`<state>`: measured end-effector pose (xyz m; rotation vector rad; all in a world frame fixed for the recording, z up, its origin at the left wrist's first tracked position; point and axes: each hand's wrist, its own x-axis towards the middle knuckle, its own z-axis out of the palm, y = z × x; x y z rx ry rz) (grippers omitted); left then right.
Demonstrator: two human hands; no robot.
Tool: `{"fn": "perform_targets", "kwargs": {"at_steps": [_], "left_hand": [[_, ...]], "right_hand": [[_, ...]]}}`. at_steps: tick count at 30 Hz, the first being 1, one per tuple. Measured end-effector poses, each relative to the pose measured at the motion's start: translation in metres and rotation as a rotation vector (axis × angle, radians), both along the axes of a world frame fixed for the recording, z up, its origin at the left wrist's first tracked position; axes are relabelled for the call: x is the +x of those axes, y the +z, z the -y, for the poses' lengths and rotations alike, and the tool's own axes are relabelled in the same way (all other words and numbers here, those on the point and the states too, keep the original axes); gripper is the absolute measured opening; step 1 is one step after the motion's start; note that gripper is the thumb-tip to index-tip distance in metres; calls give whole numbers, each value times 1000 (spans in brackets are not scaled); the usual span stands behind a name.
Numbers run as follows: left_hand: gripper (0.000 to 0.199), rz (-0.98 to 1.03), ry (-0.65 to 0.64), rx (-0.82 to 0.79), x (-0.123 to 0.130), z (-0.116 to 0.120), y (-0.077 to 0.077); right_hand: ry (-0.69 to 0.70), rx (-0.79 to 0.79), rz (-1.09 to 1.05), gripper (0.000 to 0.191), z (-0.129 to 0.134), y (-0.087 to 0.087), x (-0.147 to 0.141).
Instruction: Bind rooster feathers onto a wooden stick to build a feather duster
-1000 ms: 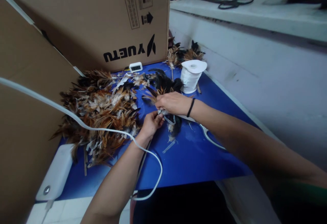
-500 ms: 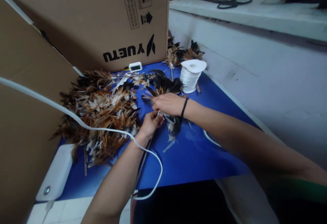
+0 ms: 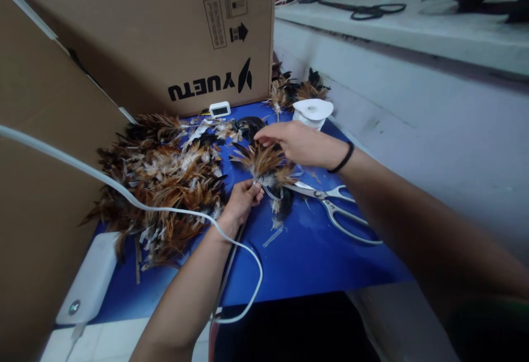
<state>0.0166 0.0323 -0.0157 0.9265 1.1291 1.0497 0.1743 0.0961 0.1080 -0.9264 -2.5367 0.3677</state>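
My left hand is closed on the stem of a feather bundle, whose brown and black feathers fan out above the fingers. Over the bundle's right side hovers my right hand, its fingers bent; whether they hold anything is hidden. A white ribbon spool stands behind my right hand, partly covered by it. Silver scissors lie on the blue table, just right of the bundle. Dark feathers with a clear strip lie below it.
A large feather pile covers the table's left side. Behind stands a cardboard box. A white cable crosses over my left forearm. A white power bank lies front left. Black scissors rest on the ledge at upper right.
My right hand has moved up and to the right, away from my left hand, uncovering the feather bundle and the silver scissors. My left hand stays at the stem.
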Motion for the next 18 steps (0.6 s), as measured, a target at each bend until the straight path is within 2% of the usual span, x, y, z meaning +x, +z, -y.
{"fn": "perform_targets", "kwargs": {"at_steps": [3, 6, 8, 10, 12, 15, 18], "left_hand": [[32, 18, -14, 9, -1, -1, -1], [31, 26, -17, 18, -2, -1, -1], [31, 19, -20, 13, -2, -1, 0], [31, 14, -19, 4, -2, -1, 1], [31, 21, -20, -2, -2, 0, 1], [32, 37, -18, -3, -3, -1, 2], [33, 51, -19, -3, -3, -1, 2]], "right_hand": [[-95, 33, -222, 42, 13, 14, 11], [-167, -125, -510, 29, 31, 21, 19], [-203, -271, -630, 22, 43, 18, 23], [-205, -406, -630, 21, 52, 8, 27], [-167, -456, -543, 24, 60, -7, 32], [-140, -348, -386, 21, 68, -26, 42], [-224, -185, -353, 19, 75, -30, 48]]}}
